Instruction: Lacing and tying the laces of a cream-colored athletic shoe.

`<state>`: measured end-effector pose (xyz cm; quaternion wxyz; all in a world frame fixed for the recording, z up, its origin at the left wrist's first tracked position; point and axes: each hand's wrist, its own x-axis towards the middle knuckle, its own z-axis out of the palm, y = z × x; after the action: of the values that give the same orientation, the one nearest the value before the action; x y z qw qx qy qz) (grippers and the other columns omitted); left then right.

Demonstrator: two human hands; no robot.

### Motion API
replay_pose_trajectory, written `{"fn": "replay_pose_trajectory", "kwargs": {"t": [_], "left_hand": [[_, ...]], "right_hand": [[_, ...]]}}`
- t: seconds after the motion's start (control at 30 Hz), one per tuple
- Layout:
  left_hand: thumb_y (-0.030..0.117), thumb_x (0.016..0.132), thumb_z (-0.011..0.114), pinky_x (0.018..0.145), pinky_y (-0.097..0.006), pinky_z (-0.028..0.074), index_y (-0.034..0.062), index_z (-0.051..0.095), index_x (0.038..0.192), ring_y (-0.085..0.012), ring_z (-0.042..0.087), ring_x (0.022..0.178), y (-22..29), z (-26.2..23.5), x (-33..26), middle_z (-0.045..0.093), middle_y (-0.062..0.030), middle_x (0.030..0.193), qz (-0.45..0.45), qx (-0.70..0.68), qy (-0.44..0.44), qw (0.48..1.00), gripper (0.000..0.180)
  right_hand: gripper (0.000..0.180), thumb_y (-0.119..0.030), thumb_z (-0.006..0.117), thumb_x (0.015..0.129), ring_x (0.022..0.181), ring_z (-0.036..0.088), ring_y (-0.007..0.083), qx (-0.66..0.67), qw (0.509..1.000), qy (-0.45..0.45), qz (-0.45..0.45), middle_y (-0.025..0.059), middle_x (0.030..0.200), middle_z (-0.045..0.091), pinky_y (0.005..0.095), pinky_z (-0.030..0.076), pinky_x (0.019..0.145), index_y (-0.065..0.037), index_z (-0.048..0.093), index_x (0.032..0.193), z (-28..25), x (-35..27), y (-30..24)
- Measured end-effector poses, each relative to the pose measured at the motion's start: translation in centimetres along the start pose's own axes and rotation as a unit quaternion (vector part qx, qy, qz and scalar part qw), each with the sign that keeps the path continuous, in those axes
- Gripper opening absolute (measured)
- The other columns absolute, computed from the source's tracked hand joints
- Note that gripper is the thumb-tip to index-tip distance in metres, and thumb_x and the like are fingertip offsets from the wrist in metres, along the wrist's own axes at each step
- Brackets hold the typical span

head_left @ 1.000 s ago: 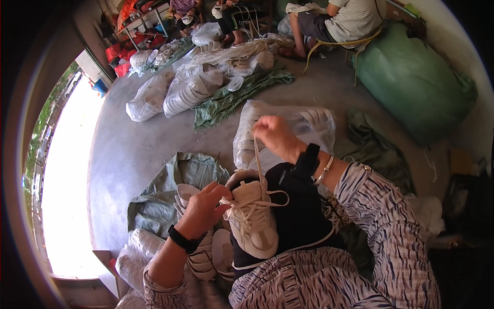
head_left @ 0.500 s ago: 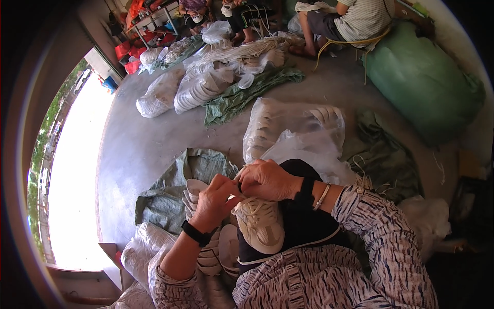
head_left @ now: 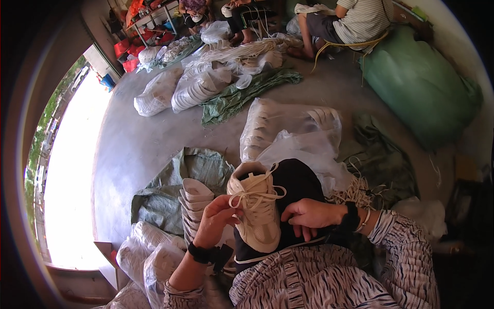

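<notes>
A beige lace-up shoe upper (head_left: 261, 226) rests on my lap, its toe toward me and its opening away. Its cream shoelace (head_left: 257, 195) is tied in a bow with loops to both sides. At the shoe's left edge, my left hand (head_left: 218, 216) has its thumb and fingers closed on the side, just below the left loop. My right hand (head_left: 311, 216) is off the shoe to the right, above the dark cloth on my lap, fingers loosely bent and apart with nothing in them.
Nested shoe uppers (head_left: 193, 198) stand left of my lap beside a green woven sheet (head_left: 170, 190). Clear bags (head_left: 290, 123) of uppers lie ahead, with a bundle of laces (head_left: 355, 193) at right. Several people sit farther back, near a large green sack (head_left: 422, 87).
My hands have come apart from over the lace. The right hand has moved right and nearer me, the left down to the shoe's side. The bow and shoe opening now show.
</notes>
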<state>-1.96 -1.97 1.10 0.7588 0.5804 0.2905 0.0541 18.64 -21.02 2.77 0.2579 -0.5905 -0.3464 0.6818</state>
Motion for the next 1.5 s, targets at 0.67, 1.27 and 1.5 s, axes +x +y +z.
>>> {"fn": "replay_pose_trajectory", "kwargs": {"t": [0.67, 1.27, 1.5], "left_hand": [[0.024, 0.094, 0.051, 0.057, -0.022, 0.046, 0.0034, 0.055, 0.087, -0.0086, 0.053, 0.059, -1.8, 1.5, 1.4, 0.056, -0.0012, 0.070, 0.023, -0.033, 0.096, 0.995, 0.022], [0.034, 0.093, 0.052, 0.052, -0.021, 0.042, 0.0028, 0.059, 0.084, -0.0068, 0.049, 0.058, -1.2, 1.5, 0.5, 0.053, 0.0013, 0.069, 0.076, 0.045, 0.075, 0.993, 0.034], [0.042, 0.092, 0.049, 0.048, -0.021, 0.040, 0.0028, 0.059, 0.083, -0.0068, 0.049, 0.058, 1.8, 1.8, 1.1, 0.053, 0.0002, 0.070, 0.025, 0.050, 0.149, 0.987, 0.042]], "right_hand": [[0.022, -0.023, 0.048, 0.094, 0.047, 0.060, 0.0121, 0.101, 0.990, 0.092, -0.043, 0.0074, 0.068, 0.063, 0.0219, 0.045, 0.038, -0.002, 0.055, 0.092, 0.8, 2.2, 0.0], [0.026, -0.022, 0.050, 0.094, 0.047, 0.060, 0.0133, 0.074, 0.990, 0.110, -0.041, 0.0093, 0.069, 0.064, 0.0217, 0.045, 0.039, 0.000, 0.056, 0.106, -0.4, -0.7, 1.1], [0.026, -0.022, 0.045, 0.095, 0.046, 0.060, 0.0150, 0.111, 0.960, 0.233, -0.111, 0.0102, 0.066, 0.062, 0.0228, 0.046, 0.038, 0.001, 0.056, 0.101, -1.7, 0.3, -0.7]]}}
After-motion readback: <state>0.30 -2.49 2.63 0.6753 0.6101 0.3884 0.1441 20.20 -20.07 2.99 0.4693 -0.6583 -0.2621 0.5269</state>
